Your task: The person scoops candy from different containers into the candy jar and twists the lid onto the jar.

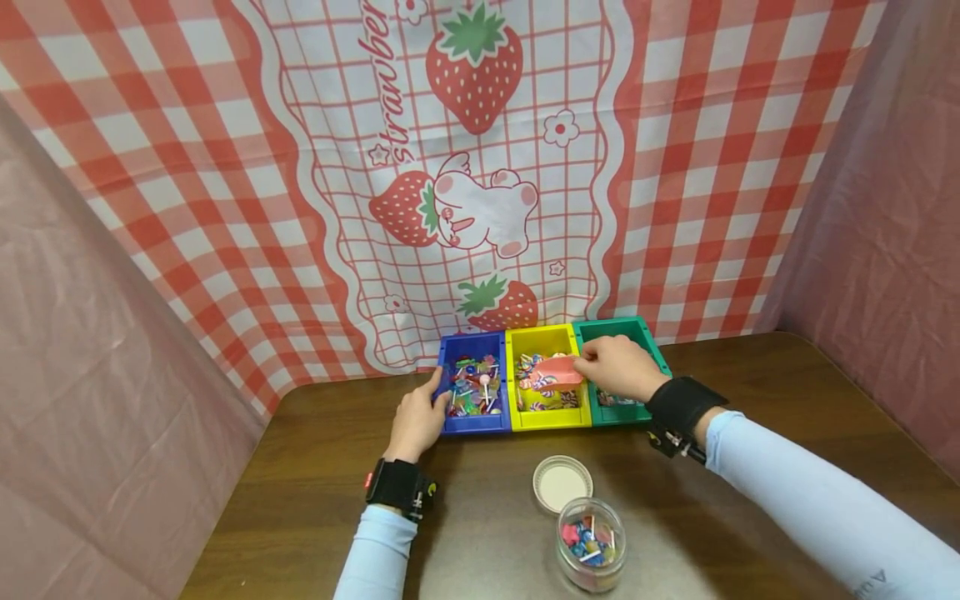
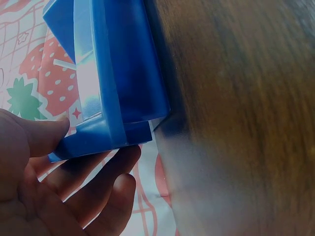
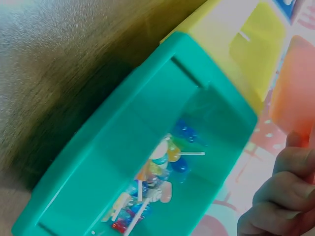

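Three joined bins stand at the table's back edge: a blue bin [image 1: 474,423] with lollipops, a yellow bin [image 1: 542,337] with wrapped sweets, and a green bin [image 1: 622,327]. My left hand [image 1: 417,419] holds the blue bin's [image 2: 118,73] left wall, thumb on top and fingers [image 2: 101,189] under the corner. My right hand [image 1: 621,367] pinches a pink scoop [image 1: 557,372] over the yellow bin. In the right wrist view the scoop [image 3: 294,93] shows at the right edge above my curled fingers [image 3: 283,196], and the green bin [image 3: 142,147] holds a few lollipops.
A clear jar [image 1: 592,542] partly filled with sweets stands near the table's front, its white lid [image 1: 562,483] lying beside it. Pink sheets wall in both sides, and a strawberry-print cloth [image 1: 480,167] hangs behind the bins. The table [image 1: 787,392] is dark wood.
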Demonstrator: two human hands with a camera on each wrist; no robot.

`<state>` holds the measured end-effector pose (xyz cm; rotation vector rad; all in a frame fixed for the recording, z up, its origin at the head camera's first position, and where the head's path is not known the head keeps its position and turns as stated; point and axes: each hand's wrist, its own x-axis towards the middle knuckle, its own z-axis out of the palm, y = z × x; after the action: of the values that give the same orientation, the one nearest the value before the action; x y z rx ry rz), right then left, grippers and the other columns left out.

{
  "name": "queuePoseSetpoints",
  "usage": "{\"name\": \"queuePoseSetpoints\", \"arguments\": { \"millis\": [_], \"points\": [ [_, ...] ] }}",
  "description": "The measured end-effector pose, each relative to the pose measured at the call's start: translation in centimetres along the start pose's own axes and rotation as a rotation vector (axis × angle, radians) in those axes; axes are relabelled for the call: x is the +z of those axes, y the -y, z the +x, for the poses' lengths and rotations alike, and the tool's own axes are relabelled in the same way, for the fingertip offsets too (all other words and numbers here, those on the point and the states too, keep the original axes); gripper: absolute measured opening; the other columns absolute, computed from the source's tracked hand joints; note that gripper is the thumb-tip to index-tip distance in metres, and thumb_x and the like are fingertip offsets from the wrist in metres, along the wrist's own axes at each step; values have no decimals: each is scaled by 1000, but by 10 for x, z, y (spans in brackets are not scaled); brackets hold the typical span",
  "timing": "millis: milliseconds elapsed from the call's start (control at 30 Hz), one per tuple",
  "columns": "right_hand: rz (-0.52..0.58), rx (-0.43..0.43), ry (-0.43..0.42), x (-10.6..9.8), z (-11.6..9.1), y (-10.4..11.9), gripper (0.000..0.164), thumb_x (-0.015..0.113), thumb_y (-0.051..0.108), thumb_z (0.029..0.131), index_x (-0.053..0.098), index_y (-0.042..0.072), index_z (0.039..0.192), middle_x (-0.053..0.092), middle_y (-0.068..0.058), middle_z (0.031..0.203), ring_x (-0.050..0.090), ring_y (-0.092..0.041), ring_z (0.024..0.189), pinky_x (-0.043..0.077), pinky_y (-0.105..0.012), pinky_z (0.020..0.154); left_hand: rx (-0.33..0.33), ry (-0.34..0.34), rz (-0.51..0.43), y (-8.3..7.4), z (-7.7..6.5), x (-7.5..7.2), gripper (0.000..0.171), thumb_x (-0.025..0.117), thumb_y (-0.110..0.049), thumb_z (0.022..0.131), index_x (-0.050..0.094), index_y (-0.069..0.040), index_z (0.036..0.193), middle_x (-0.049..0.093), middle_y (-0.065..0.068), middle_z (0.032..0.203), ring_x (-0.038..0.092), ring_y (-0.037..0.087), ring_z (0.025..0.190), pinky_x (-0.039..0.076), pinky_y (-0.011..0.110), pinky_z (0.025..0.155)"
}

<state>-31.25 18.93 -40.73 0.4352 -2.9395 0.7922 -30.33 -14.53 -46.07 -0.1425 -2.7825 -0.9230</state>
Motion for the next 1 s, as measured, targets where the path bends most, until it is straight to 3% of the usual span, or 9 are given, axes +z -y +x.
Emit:
{"name": "queuePoseSetpoints", "arguments": {
  "millis": [167,500,733,1000],
  "points": [
    [17,-91,-12,-10,-18,3,38,62,27,97,53,15,63,37,1,56,43,-17,50,33,-30,52,7,5,-1,-1,0,0,50,61,-25,100,51,-15,148,58,19,136,57,42,120,44,57,96],
    [-49,-287,-57,-23,-60,12,36,69,30,94,52,24,63,35,12,52,39,-7,47,29,-25,50,-3,2,-2,2,1,1,50,61,-26,100,51,-16,148,58,19,136,58,41,119,45,57,95],
    [-39,-388,0,-31,-86,20,28,73,29,91,56,30,68,38,19,54,39,0,47,35,-22,47,6,-4,6,1,0,-1,50,62,-26,99,52,-16,147,59,21,134,59,42,117,46,57,93],
    [-87,-607,-23,-24,-105,19,34,77,31,88,48,34,69,22,23,59,25,6,48,20,-16,47,0,5,5,1,0,-1,50,62,-25,100,51,-16,147,59,20,135,59,41,117,47,57,92]
  ]
}}
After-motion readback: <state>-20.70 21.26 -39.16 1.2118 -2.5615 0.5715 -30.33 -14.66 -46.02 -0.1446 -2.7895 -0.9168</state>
